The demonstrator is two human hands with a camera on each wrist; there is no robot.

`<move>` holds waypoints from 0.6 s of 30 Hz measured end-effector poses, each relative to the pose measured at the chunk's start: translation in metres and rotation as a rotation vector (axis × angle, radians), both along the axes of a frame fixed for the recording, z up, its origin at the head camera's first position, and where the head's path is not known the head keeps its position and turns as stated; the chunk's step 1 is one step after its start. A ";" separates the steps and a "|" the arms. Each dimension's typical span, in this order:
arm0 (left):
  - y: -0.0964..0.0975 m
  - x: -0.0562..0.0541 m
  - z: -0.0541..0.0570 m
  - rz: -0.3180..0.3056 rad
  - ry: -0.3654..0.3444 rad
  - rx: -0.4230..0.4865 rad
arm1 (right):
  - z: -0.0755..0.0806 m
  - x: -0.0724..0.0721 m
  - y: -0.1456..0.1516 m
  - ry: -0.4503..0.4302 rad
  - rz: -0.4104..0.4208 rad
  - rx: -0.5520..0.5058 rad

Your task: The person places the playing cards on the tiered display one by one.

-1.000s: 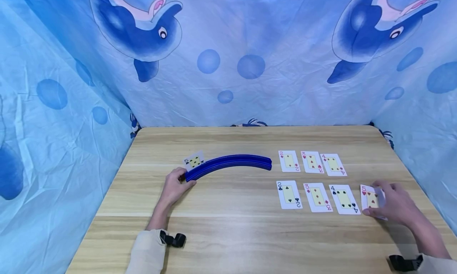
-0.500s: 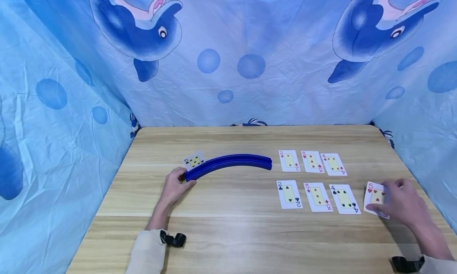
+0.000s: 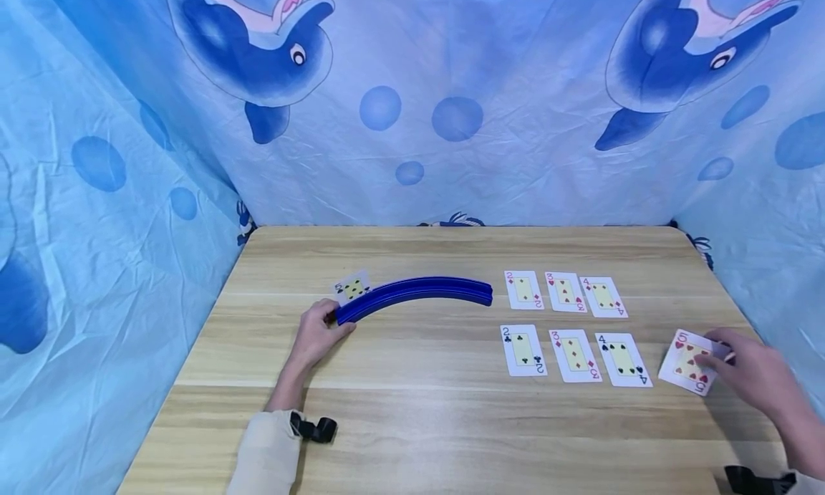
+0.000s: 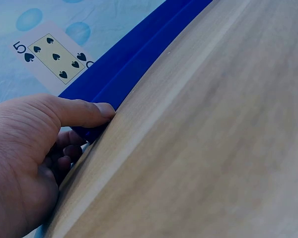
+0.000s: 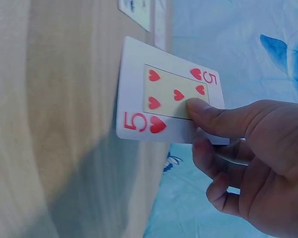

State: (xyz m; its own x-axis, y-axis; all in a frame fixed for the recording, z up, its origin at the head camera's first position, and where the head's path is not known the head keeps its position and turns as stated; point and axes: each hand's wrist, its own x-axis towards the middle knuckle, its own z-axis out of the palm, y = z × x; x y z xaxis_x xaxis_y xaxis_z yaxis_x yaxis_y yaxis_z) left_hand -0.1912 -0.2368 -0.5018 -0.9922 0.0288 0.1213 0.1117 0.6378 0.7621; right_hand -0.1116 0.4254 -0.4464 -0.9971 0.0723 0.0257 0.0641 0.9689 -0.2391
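My left hand [image 3: 317, 334] grips the near-left end of a curved blue card holder [image 3: 415, 290], thumb on its front side in the left wrist view. A five of spades [image 4: 54, 57] stands upright in the holder beside that hand, its lower part hidden. At the right, my right hand [image 3: 750, 369] pinches a five of hearts [image 5: 164, 94] between thumb and fingers, the thumb on its face. The card is tilted, just right of the four of spades [image 3: 624, 359] that ends the front row.
The front row also has a two of clubs [image 3: 523, 350] and a three of diamonds [image 3: 576, 355]. Behind lie a two of diamonds [image 3: 524, 290], a three of hearts [image 3: 566, 292] and a four of diamonds [image 3: 604, 297]. Blue cloth [image 3: 438, 180] hangs around the wooden table [image 3: 412, 438].
My right hand has drawn the five of hearts rightward, away from the four of spades, and more of its face shows. The left hand and the card holder stay put.
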 end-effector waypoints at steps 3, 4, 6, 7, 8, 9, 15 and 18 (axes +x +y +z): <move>0.000 0.000 0.000 -0.002 0.003 -0.006 | 0.003 0.001 0.002 0.006 0.022 -0.017; 0.000 -0.001 0.000 -0.003 0.004 -0.007 | 0.004 0.002 0.002 0.008 0.030 -0.027; 0.000 0.000 0.000 -0.003 0.010 -0.013 | 0.005 0.003 0.002 0.024 0.045 -0.048; 0.000 0.000 0.000 -0.005 0.012 -0.014 | 0.006 0.003 0.001 0.025 0.053 -0.059; 0.000 0.000 0.000 -0.005 0.015 -0.016 | 0.008 0.003 0.001 0.021 0.056 -0.070; 0.000 0.000 0.001 -0.007 0.017 -0.018 | 0.009 0.003 0.000 0.020 0.058 -0.078; 0.000 0.001 0.001 -0.008 0.016 -0.017 | 0.019 -0.005 -0.017 0.051 0.088 -0.074; 0.001 0.001 0.001 -0.009 0.013 -0.009 | 0.023 -0.010 -0.028 0.121 0.154 -0.074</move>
